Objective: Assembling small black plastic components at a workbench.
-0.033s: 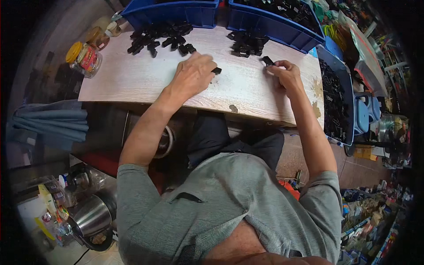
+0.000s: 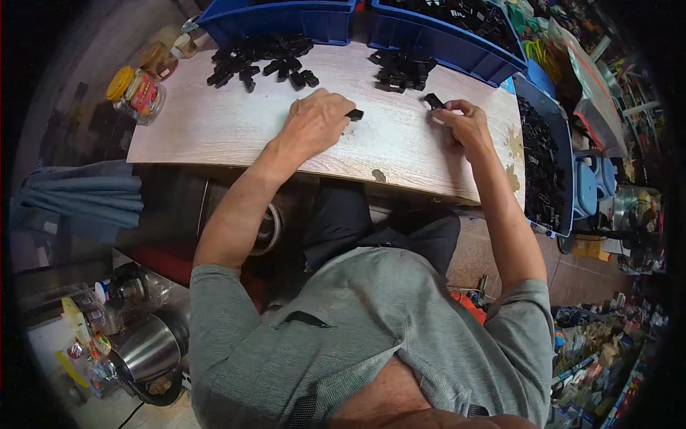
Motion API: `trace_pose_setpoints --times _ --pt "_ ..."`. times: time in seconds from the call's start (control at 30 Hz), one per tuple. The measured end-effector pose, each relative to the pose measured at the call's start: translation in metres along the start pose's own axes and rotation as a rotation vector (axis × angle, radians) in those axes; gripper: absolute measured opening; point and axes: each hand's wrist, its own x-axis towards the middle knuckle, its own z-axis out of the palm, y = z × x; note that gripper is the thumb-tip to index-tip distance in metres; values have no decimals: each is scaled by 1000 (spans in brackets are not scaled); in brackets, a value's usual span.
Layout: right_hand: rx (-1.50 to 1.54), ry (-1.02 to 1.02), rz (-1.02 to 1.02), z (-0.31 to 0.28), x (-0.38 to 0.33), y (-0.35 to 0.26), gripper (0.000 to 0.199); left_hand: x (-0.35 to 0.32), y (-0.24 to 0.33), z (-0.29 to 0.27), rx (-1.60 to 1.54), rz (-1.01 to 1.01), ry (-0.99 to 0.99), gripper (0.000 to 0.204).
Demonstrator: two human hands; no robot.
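Observation:
My left hand [image 2: 316,120] is closed over the middle of the pale wooden tabletop [image 2: 236,136]. A small black plastic part [image 2: 356,114] sticks out past its fingers. Farther right, the thumb and fingers of my right hand [image 2: 464,121] pinch another small black plastic part [image 2: 434,101] just above the tabletop. Just beyond my left hand lies a spread-out pile of black parts [image 2: 250,61]. A smaller heap of black parts [image 2: 401,70] sits between the hands, toward the back.
Two blue bins [image 2: 279,25] [image 2: 439,44] stand along the back; the right one holds black parts. A larger blue crate [image 2: 564,179], full of black pieces, is beside the table's right edge. Lidded jars [image 2: 139,96] stand at the left. A steel kettle [image 2: 150,347] is at lower left.
My left hand has shifted slightly right, away from the left pile, with the black part beside its fingers. My right hand has hardly moved.

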Motion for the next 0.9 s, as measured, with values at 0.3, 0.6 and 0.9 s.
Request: trace_pose_setpoints --times 0.3,0.6,0.9 --pt "-111 -237 8 13 -34 -3 27 21 38 22 -394 94 310 21" --pt "-208 -219 -82 18 -35 -1 27 42 58 39 -329 265 183 23" --pt "-226 -212 -117 19 -36 0 25 41 59 47 -416 250 282 25"
